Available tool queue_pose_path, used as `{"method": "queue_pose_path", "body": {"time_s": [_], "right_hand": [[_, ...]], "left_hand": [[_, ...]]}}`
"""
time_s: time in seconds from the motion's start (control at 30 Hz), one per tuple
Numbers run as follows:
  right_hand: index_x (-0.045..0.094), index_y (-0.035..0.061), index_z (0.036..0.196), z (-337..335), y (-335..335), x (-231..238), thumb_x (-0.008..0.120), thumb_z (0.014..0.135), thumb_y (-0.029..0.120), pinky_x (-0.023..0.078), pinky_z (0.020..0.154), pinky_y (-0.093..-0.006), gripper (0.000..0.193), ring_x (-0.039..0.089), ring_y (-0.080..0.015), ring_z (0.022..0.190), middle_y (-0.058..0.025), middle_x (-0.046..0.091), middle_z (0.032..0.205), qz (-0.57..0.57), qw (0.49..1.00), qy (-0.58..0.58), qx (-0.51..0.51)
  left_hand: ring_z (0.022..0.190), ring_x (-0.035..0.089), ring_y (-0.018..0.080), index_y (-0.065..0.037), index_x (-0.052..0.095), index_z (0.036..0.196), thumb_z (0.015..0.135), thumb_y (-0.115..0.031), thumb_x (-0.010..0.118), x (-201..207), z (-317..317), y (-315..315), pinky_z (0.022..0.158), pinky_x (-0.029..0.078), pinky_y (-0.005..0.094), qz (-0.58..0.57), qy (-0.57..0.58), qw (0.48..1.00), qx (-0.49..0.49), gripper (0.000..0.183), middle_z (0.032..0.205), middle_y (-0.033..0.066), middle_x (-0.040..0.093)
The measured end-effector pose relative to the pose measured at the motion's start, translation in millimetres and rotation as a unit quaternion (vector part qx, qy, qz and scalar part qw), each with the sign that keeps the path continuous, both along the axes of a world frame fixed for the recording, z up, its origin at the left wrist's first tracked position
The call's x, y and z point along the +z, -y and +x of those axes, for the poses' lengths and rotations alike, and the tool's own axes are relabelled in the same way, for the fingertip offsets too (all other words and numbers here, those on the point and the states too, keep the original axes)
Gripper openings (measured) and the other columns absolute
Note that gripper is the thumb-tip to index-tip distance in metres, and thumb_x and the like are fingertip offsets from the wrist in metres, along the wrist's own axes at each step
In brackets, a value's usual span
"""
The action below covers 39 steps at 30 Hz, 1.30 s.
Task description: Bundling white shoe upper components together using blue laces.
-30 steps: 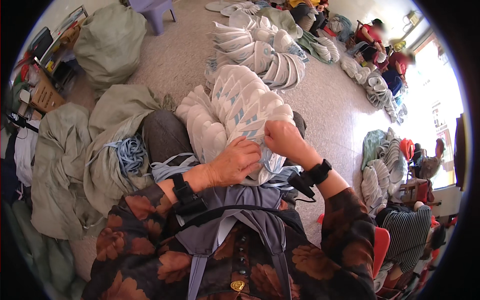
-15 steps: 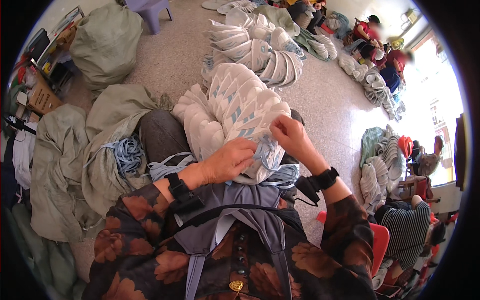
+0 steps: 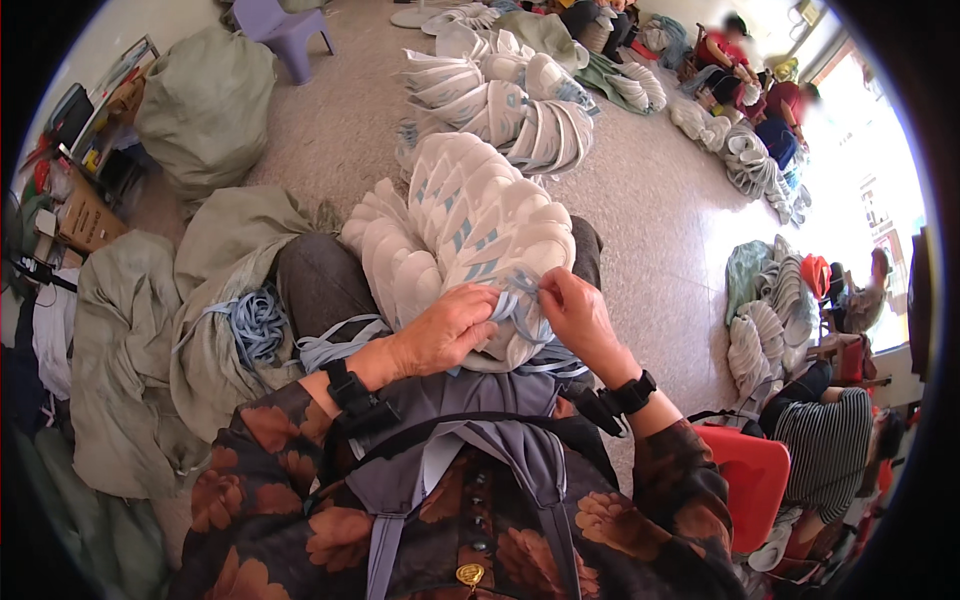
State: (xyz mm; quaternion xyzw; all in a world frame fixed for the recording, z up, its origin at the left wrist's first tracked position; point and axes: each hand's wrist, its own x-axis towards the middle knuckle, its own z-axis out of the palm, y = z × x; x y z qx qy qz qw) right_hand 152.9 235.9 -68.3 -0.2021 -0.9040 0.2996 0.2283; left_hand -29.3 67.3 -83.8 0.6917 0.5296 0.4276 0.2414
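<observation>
A thick, fanned stack of white shoe uppers (image 3: 455, 215) with blue patches rests on my lap. Light blue shoelace (image 3: 517, 300) loops stand up from the nearest upper, between my two hands. My left hand (image 3: 450, 325) has its fingers curled at the left of these loops, thumb and forefinger closed on the lace. On the other side, my right hand (image 3: 582, 315) pinches the lace at the edge of the upper. More loose blue laces (image 3: 340, 342) lie on my lap, partly under the stack and my left wrist. Both wrists wear black strapped devices.
A tangle of blue laces (image 3: 257, 325) lies on a grey-green sack (image 3: 125, 370) to my left. Another full sack (image 3: 205, 110) stands behind, near a purple chair (image 3: 285, 35). More stacked uppers (image 3: 500, 110) lie ahead. A red chair (image 3: 745, 480) and seated people (image 3: 825, 430) are on the right.
My right hand has come down and in toward the lace loops, closer to my left hand. My left hand stays nearly in place. The view has shifted slightly, showing more of the red chair.
</observation>
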Motion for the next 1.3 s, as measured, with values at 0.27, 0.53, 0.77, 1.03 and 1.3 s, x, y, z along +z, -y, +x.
{"method": "queue_pose_path", "body": {"time_s": [0.27,0.53,0.77,1.03,1.3], "right_hand": [[0.057,0.0013,0.088,-6,-16,1,0.061,0.085,0.007,0.051,0.064,-0.0461,0.008,0.063,-0.0409,0.072,-0.0203,0.064,0.078,0.099,0.991,0.068,0.064],[0.06,0.002,0.08,-22,-56,25,0.06,0.089,0.013,0.049,0.055,-0.0246,0.014,0.058,-0.0079,0.059,0.0007,0.059,0.07,-0.343,0.898,0.256,0.106],[0.062,-0.0008,0.087,-4,-24,9,0.063,0.091,0.011,0.05,0.055,-0.0255,0.013,0.059,-0.0081,0.062,-0.0027,0.061,0.071,-0.31,0.949,0.061,0.019],[0.063,0.0005,0.094,-2,-6,6,0.065,0.088,0.004,0.05,0.062,-0.0298,0.007,0.062,-0.0192,0.066,-0.0094,0.062,0.08,-0.099,0.994,-0.052,-0.006],[0.061,0.0015,0.084,-39,-14,19,0.062,0.085,0.006,0.054,0.068,-0.0433,0.005,0.068,-0.0348,0.078,-0.0164,0.063,0.084,0.198,0.971,0.106,0.086]], "left_hand": [[0.126,0.049,0.038,0.006,0.063,0.112,0.094,-0.008,0.057,-2,0,-1,0.108,0.037,0.0419,-0.018,-0.009,1.0,0.014,0.024,0.127,0.0214,0.056],[0.119,0.053,0.0364,0.006,0.064,0.109,0.092,-0.007,0.057,4,2,-2,0.105,0.039,0.0419,-0.018,0.041,0.999,0.015,0.022,0.119,0.0188,0.06],[0.117,0.055,0.0286,0.003,0.066,0.101,0.099,-0.011,0.051,6,-1,3,0.102,0.041,0.0369,-0.019,0.049,0.998,0.03,0.02,0.115,0.0148,0.062],[0.09,0.057,0.0172,0.004,0.064,0.106,0.1,-0.012,0.052,26,-4,2,0.086,0.046,0.0306,-0.136,0.164,0.977,0.022,0.021,0.095,0.0078,0.061],[0.089,0.059,0.0228,0.004,0.064,0.099,0.099,-0.011,0.053,17,1,-4,0.083,0.046,0.0325,-0.11,0.09,0.99,0.018,0.018,0.094,0.0111,0.061]]}}
